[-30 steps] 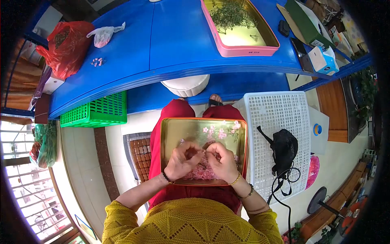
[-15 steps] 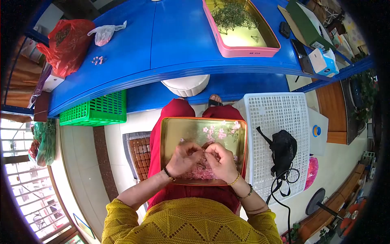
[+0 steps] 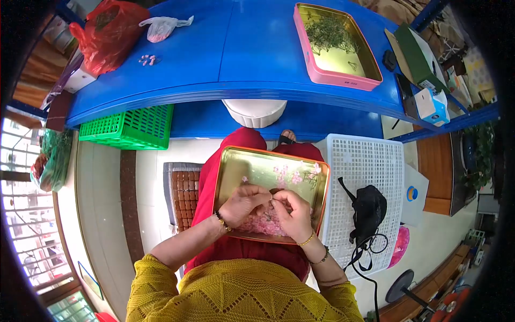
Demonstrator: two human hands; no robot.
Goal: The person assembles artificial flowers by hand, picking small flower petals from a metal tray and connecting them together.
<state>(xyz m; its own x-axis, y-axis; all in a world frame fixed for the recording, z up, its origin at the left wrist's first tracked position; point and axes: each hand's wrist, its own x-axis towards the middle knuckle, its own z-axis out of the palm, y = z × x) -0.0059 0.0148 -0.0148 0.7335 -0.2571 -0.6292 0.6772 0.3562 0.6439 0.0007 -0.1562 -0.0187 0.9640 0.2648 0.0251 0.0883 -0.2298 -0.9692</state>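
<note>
My left hand [image 3: 247, 205] and my right hand [image 3: 293, 213] meet over a gold-coloured metal tin [image 3: 236, 161] with an orange-red rim, resting on my lap. Thumb and fingers of both hands are pinched together, fingertips nearly touching. Whatever sits between them is too small to make out. Beneath the hands lies a heap of small pink blossoms [image 3: 263, 227] along the tin's near side. A few flower sprigs [image 3: 296, 177] lie loose at its far right, and a single blossom [image 3: 245, 179] is by the left hand.
On the blue table [image 3: 188, 59] stands a pink tin [image 3: 346, 80] holding green stems [image 3: 328, 35]. A red bag [image 3: 110, 43], a white bag [image 3: 161, 28] and small pink pieces [image 3: 148, 60] are at left. A white crate [image 3: 343, 161] carries a black bag [image 3: 369, 206]; a green crate [image 3: 142, 127] is below.
The camera view has turned, so the table and crates appear shifted. Both hands stay pinched together over the tin, with only slight finger movement.
</note>
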